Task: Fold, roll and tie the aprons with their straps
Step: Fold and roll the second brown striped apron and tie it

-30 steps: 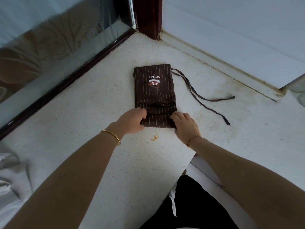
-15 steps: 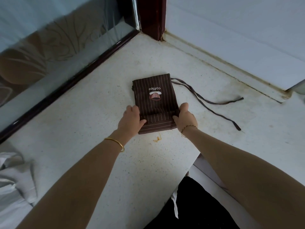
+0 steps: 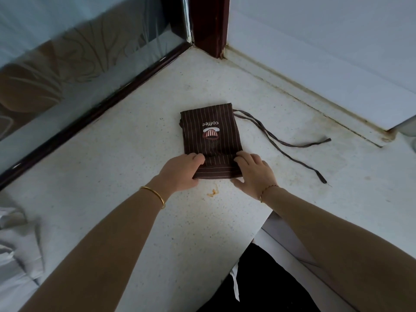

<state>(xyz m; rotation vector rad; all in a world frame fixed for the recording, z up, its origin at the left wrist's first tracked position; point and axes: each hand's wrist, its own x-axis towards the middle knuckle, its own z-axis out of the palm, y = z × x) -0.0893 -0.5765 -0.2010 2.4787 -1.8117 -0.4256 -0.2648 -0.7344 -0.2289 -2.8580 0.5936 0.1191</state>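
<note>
White speckled countertop (image 3: 135, 221) fills my view, wedged into a corner between a glass pane (image 3: 67, 75) on the left and a pale wall on the right, with a dark red post (image 3: 209, 23) at the far corner.

A brown pinstriped apron (image 3: 209, 136), folded into a narrow strip, lies toward that far corner, its "coffee" logo facing away from me. Its near end is turned over into a first low roll.

The left hand (image 3: 180, 172) grips the roll's left end, fingers curled over the top and thumb at the near edge. The right hand (image 3: 254, 174) pinches the right end the same way. I judge one hand sits at each end so the roll stays even and square to the strip.

The straps (image 3: 281, 143) trail from the apron's far right corner out across the counter toward its right side, well clear of the fabric. I read that as deliberate: left free, they stay out of the roll and are ready for tying.

A small orange stain (image 3: 212, 192) sits just beside the roll, nearer the front edge.
</note>
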